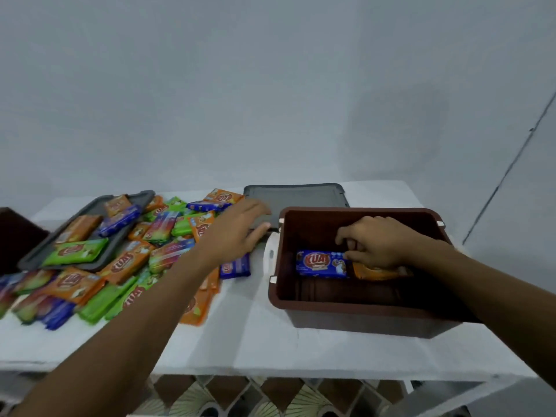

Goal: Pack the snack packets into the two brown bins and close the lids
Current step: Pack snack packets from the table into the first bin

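A brown bin stands open on the right of the white table. Inside it lie a blue snack packet and an orange packet. My right hand reaches into the bin, its fingers curled and pinching the right end of the blue packet. My left hand hovers with straight fingers over the right edge of a pile of orange, green and blue snack packets, holding nothing. A blue packet lies just below it. The corner of a second brown bin shows at the far left.
One grey lid lies flat behind the right bin. Another grey lid sits at the left with several packets on it. The table's front edge runs close to me, with patterned floor tiles below. A plain wall stands behind.
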Available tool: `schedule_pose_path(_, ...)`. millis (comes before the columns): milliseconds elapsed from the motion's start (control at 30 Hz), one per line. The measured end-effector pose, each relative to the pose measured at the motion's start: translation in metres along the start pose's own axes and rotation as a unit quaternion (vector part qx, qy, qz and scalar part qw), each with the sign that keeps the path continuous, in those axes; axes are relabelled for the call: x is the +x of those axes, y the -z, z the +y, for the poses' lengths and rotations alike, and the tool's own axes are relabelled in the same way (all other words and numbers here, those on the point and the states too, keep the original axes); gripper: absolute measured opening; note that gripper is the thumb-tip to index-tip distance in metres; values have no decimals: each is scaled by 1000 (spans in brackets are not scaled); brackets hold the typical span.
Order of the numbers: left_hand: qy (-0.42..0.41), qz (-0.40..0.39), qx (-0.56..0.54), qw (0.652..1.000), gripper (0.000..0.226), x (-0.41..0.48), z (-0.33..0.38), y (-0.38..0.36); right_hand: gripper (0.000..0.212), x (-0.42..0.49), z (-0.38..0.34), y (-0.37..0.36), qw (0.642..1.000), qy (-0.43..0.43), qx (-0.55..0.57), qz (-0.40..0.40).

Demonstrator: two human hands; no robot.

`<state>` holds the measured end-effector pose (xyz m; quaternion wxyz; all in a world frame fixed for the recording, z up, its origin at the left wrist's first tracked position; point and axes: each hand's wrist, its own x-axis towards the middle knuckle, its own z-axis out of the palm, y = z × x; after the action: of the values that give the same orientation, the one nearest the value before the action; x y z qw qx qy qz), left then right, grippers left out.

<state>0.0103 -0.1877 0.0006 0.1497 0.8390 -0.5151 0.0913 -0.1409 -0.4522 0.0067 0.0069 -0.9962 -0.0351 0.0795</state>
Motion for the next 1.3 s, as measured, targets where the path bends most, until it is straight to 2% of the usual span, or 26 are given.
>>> schedule_pose_path(33,53,2,12,999,41,-15,-23,-1,26,5,-9,5,999,12,11,28)
schedule_pose_path(100,148,-64,58,985,43,-40,-58,-5,19,14,-28,13,995,37,27,87)
schedule_pose_path(167,209,-115,91,967,51,-55,-84,-9,14,25,-48,21,989,53,38,136)
schedule_pose_path(267,323,-111,43,939,65,-66,-112,-7,11,45,-76,31,981,71,65,172)
schedule_pose_path(300,330,-144,43,932,69,-70,-122,-6,11,52,-84,34,979,75,72,172)
schedule_pose_path(367,284,-232,80,927,86,-81,-140,-6,12,70,-99,39,980,84,75,162)
schedule_pose_path(400,256,-246,82,931,91,-89,-148,-5,12,82,-109,40,982,91,71,151)
schedule_pose_path(433,231,-235,69,941,90,-96,-156,-3,11,95,-121,43,983,99,65,138)
schedule_pose_path(500,201,-196,-6,960,73,-104,-162,2,6,119,-143,48,987,114,49,104)
schedule_pose_path(567,236,-107,-149,954,44,-111,-169,11,12,149,-163,48,992,109,19,65)
schedule_pose_path(600,293,-58,-247,922,35,-114,-172,16,19,162,-171,46,993,102,2,52)
schedule_pose_path(633,351,-18,-370,860,33,-117,-178,22,26,177,-181,43,994,100,-23,47)
schedule_pose_path(667,396,15,-484,780,36,-120,-183,26,34,189,-188,38,992,103,-52,50)
schedule_pose_path(700,419,44,-562,712,38,-124,-189,32,43,202,-196,33,989,109,-91,51)
schedule_pose_path(733,426,58,-599,676,38,-126,-192,39,52,213,-201,26,983,112,-136,48)
schedule_pose_path(800,423,46,-628,651,32,-136,-195,54,66,235,-211,15,967,114,-224,28)
schedule_pose_path(933,411,-19,-601,685,14,-151,-201,67,62,253,-214,4,947,148,-283,38)
schedule_pose_path(1033,411,-1,-563,717,26,-152,-212,62,50,255,-205,12,941,179,-278,67)
schedule_pose_path(1100,414,16,-526,742,25,-149,-215,61,43,255,-202,19,947,180,-264,41)
schedule_pose_path(1167,422,22,-509,750,37,-147,-221,56,37,253,-202,24,952,175,-250,15)
schedule_pose_path(1233,421,20,-488,764,48,-147,-226,53,26,249,-200,28,959,177,-220,30)
schedule_pose_path(1300,410,10,-472,781,49,-146,-229,50,21,241,-193,34,982,149,-108,43)
